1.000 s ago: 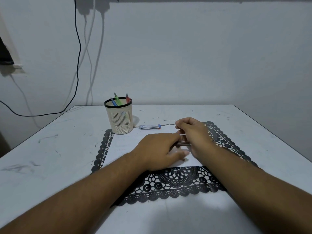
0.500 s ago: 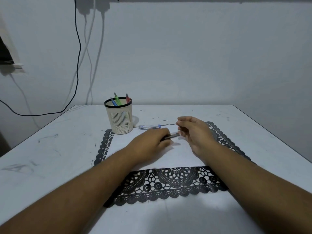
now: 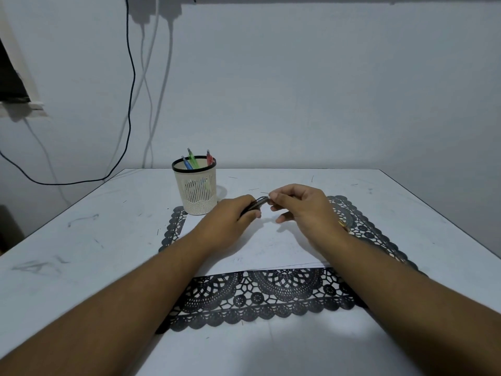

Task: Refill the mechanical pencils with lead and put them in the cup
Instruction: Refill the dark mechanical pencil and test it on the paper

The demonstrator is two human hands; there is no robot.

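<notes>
While the left hand point(image 3: 230, 221) grips a dark pencil point(image 3: 254, 204) above the white paper point(image 3: 260, 248), the right hand point(image 3: 303, 210) pinches a thin bit of lead point(image 3: 264, 193) just beside the pencil's shiny end. The pencil is short-looking, dark and partly hidden by the fingers. Behind, on the table point(image 3: 81, 240), a cream cup point(image 3: 197, 185) with a black rim holds blue, green and red pencils.

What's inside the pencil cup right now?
Three pencils stand in the cup: blue, green and red. Only their tops clear the rim; the slotted wall hides most of their lower parts and the cup's bottom.
</notes>
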